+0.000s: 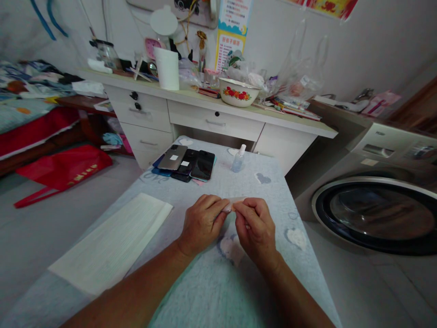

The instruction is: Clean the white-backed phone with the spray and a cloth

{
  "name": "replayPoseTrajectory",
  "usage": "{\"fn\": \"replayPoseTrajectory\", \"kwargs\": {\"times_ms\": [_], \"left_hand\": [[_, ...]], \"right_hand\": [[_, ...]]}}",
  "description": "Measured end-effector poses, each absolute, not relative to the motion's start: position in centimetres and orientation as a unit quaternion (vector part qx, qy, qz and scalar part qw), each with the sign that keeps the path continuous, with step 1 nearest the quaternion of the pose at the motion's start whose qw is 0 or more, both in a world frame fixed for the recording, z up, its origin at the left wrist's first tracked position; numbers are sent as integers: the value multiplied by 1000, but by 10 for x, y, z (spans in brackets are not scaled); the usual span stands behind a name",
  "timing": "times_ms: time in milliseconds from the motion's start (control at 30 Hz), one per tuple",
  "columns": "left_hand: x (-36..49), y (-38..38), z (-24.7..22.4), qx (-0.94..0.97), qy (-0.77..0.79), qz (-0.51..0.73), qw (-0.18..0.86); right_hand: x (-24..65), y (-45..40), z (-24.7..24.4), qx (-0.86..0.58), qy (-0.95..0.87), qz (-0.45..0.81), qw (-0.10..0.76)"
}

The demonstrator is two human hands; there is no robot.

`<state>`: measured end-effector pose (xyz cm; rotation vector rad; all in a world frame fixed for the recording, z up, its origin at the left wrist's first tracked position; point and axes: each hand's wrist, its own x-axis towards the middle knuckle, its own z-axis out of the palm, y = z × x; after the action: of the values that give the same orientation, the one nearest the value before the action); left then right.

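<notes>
Over the middle of the cloth-covered table, my left hand (204, 221) is closed in a pinch on a small pale, thin piece (228, 208). Fingertips nearly meet it from the other side, where my right hand (256, 225) is closed on the same piece. Much of it is hidden by the fingers, so its kind cannot be made out. Beyond my hands lie several phones in a loose pile, with a grey phone (173, 157) on the left and a black phone (203, 165) on the right. A clear spray bottle (238, 160) stands upright behind my right hand.
A pale folded sheet (114, 243) lies on the table (211, 296) at the left. A white desk (194, 114) with a floral bowl (239, 93) and a white paper roll (167, 68) stands behind. To the right is a washing machine (378, 168); a red bag (68, 166) lies on the floor.
</notes>
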<state>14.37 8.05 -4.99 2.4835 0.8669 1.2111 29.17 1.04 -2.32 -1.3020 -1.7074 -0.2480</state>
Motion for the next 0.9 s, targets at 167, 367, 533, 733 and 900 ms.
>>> {"fn": "replayPoseTrajectory", "kwargs": {"times_ms": [167, 367, 533, 733, 900], "left_hand": [[144, 80, -49, 851, 306, 410, 119], [144, 80, -49, 851, 309, 407, 123], [144, 81, -50, 847, 309, 414, 123], [143, 81, -48, 845, 312, 416, 127], [143, 82, -50, 839, 315, 423, 132]], "right_hand": [[305, 15, -23, -555, -659, -86, 499], [310, 20, -23, -570, -593, 15, 569], [308, 21, -21, -570, -540, 105, 610], [313, 24, -31, -563, -463, 237, 643], [314, 30, -44, -549, -413, 316, 654]]}}
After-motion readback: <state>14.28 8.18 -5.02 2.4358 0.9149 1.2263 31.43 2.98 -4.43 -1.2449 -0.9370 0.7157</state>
